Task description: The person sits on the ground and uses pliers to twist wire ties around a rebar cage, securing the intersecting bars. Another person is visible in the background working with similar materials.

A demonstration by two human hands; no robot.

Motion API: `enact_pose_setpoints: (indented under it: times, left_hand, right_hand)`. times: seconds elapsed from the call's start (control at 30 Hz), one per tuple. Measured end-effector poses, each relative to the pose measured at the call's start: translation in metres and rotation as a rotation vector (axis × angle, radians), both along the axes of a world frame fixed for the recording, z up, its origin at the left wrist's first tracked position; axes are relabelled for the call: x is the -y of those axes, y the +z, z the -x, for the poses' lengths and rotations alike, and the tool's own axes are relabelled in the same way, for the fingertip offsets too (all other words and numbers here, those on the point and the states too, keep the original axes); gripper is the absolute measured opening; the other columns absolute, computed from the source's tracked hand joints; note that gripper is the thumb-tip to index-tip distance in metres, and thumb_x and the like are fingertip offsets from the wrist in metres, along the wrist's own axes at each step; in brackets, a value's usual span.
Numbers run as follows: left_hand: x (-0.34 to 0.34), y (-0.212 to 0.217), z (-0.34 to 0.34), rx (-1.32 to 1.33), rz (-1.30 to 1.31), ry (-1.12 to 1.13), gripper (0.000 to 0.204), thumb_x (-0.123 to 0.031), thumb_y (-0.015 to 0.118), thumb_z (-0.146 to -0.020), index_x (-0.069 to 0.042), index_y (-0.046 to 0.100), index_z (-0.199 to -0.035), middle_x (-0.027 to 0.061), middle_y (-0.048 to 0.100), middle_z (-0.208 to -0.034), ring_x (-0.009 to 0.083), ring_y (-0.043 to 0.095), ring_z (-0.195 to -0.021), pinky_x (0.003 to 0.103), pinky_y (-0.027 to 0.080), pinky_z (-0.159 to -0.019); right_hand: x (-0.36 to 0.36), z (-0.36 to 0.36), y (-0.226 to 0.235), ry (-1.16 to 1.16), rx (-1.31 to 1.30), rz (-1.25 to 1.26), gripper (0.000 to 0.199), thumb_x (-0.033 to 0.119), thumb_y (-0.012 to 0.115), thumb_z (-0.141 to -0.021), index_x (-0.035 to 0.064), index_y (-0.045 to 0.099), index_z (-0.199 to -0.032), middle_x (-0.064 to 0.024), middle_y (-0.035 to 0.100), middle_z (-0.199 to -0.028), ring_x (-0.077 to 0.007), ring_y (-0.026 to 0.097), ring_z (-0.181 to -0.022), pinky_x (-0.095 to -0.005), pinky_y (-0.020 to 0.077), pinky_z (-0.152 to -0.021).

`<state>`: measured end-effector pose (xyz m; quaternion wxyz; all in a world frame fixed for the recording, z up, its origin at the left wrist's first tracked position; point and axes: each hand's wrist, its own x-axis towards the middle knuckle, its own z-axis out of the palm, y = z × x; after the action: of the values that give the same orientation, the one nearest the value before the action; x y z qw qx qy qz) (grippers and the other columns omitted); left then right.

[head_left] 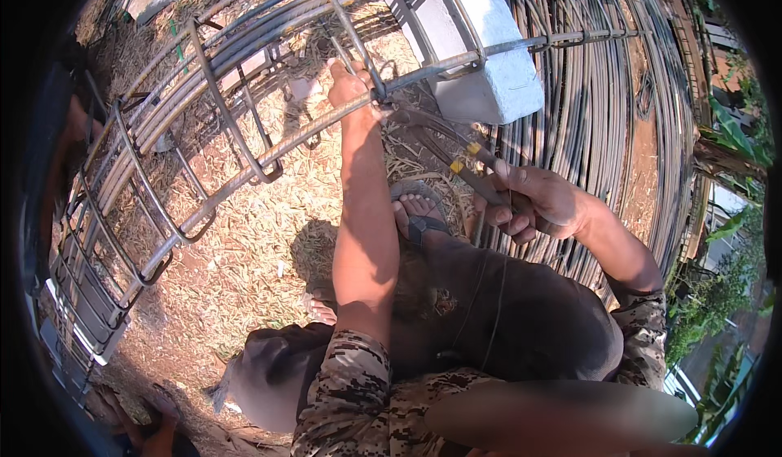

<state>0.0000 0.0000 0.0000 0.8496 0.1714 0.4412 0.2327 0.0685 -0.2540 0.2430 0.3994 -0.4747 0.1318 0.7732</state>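
A long cage of steel rebar (318, 123), made of lengthwise bars with square stirrups, curves across the upper left. My left hand (349, 85) is closed around a stirrup leg inside the cage, behind the near lower bar. In my right hand (533, 200) are pincers (467, 157) with yellow marks on the handles. Their jaws reach the near bar beside a stirrup corner, close to my left wrist. Whether the jaws grip a wire there is too small to tell. Thin tie wires (498, 310) hang below my right hand, over my dark trousers.
A pale block (513, 86) stands under the cage. Many loose steel bars (586, 147) lie along the right. Dry straw-like litter (244, 270) covers the ground around my sandalled foot (419, 213). Parts of other people (155, 424) show at the left edge and lower left.
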Motion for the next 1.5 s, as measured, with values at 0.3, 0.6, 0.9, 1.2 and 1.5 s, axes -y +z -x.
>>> enact_pose_setpoints:
  times: [0.3, 0.6, 0.9, 1.2, 1.5]
  left_hand:
    - [0.148, 0.126, 0.014, 0.394, 0.402, 0.338, 0.089, -0.076, 0.03, -0.092, 0.008, 0.053, -0.113, 0.0202, 0.063, -0.107, 0.0286, 0.065, -0.088, 0.036, 0.054, -0.082]
    - [0.14, 0.187, 0.012, 0.766, 0.409, 0.122, 0.035, -0.045, 0.059, -0.096, -0.013, 0.052, -0.084, 0.0013, 0.053, -0.072, 0.0189, 0.057, -0.071, 0.046, 0.057, -0.084]
    - [0.136, 0.206, -0.014, 0.534, 0.5, 0.286, 0.037, -0.04, 0.049, -0.1, -0.017, 0.04, -0.073, -0.004, 0.037, -0.058, 0.0138, 0.04, -0.054, 0.039, 0.048, -0.061]
    - [0.138, 0.19, 0.009, 0.618, 0.563, 0.103, 0.043, -0.05, 0.062, -0.092, -0.01, 0.054, -0.081, 0.009, 0.063, -0.082, 0.0282, 0.064, -0.088, 0.049, 0.052, -0.081]
    - [0.128, 0.199, -0.005, 0.653, 0.708, 0.191, 0.041, -0.037, 0.056, -0.094, -0.019, 0.038, -0.063, -0.004, 0.033, -0.053, 0.0146, 0.035, -0.049, 0.044, 0.046, -0.068]
  right_hand:
    - [-0.009, 0.0, 0.034, 0.338, 0.764, -0.038, 0.057, 0.051, 0.043, -0.102, -0.0031, 0.061, -0.106, -0.0144, 0.07, -0.084, -0.0152, 0.068, -0.061, -0.0262, 0.0534, -0.05]
    - [-0.023, -0.003, 0.053, 0.423, 0.701, 0.009, 0.055, 0.045, 0.035, -0.106, -0.0028, 0.058, -0.092, -0.0129, 0.063, -0.062, -0.0185, 0.058, -0.042, -0.0284, 0.0466, -0.039]
    - [-0.022, 0.044, 0.082, 1.368, 2.077, 0.145, 0.067, 0.02, 0.063, -0.074, -0.0046, 0.046, -0.134, -0.0237, 0.056, -0.121, -0.0402, 0.052, -0.118, -0.0478, 0.0471, -0.095]
    - [-0.006, -0.016, 0.054, 0.617, 0.781, 0.263, 0.026, 0.029, 0.07, -0.088, 0.0058, 0.059, -0.091, -0.0007, 0.048, -0.057, -0.0152, 0.046, -0.046, -0.027, 0.037, -0.043]
    - [-0.06, 0.048, 0.11, 1.079, 1.616, 0.425, 0.052, 0.043, 0.068, -0.086, -0.0051, 0.059, -0.104, -0.0145, 0.064, -0.078, -0.0269, 0.065, -0.069, -0.0391, 0.0548, -0.067]
